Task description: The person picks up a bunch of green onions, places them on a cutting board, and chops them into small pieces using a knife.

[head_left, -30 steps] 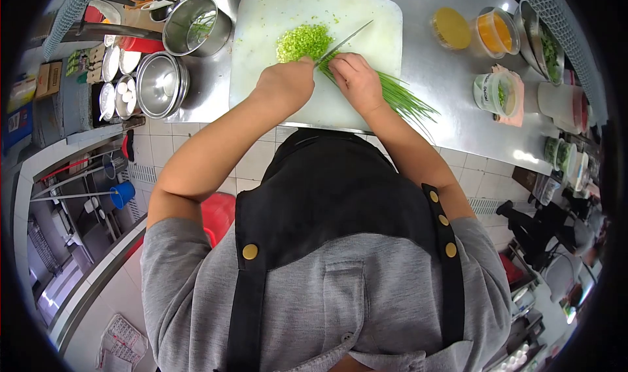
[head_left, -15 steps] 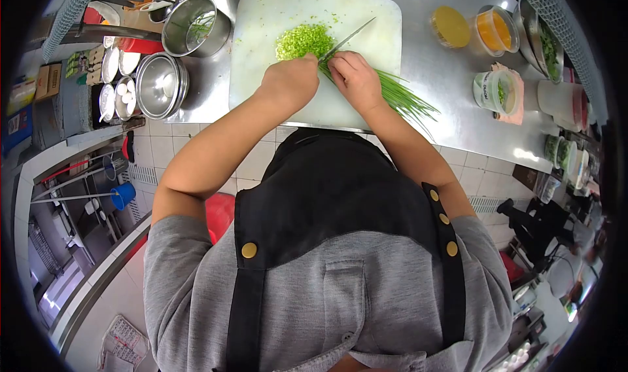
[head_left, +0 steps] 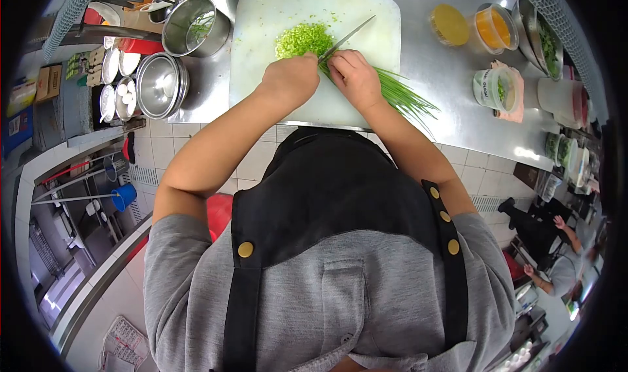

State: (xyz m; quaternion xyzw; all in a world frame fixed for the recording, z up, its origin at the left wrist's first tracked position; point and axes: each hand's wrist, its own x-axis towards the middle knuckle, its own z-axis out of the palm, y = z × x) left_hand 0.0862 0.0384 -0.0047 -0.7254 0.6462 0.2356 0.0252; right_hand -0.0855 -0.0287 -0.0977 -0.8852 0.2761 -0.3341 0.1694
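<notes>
A white cutting board [head_left: 268, 18] lies on the steel counter [head_left: 432, 64]. My left hand [head_left: 289, 79] is closed around the handle of a knife [head_left: 347, 35], whose blade angles up to the right over the board. My right hand [head_left: 356, 77] presses down with curled fingers on a bundle of long green chives [head_left: 402, 96], right beside the blade. A pile of finely chopped chives [head_left: 301, 40] sits just left of the blade.
Steel bowls [head_left: 196, 24] and a lidded pot [head_left: 160, 84] stand left of the board. Right of it are tubs of yellow [head_left: 451, 26] and orange [head_left: 494, 28] food, a cup of greens [head_left: 494, 90] and more containers. Another person [head_left: 556, 267] is at the lower right.
The knife and both hands have shifted slightly up the board along the chives. The other person at the lower right has come into view.
</notes>
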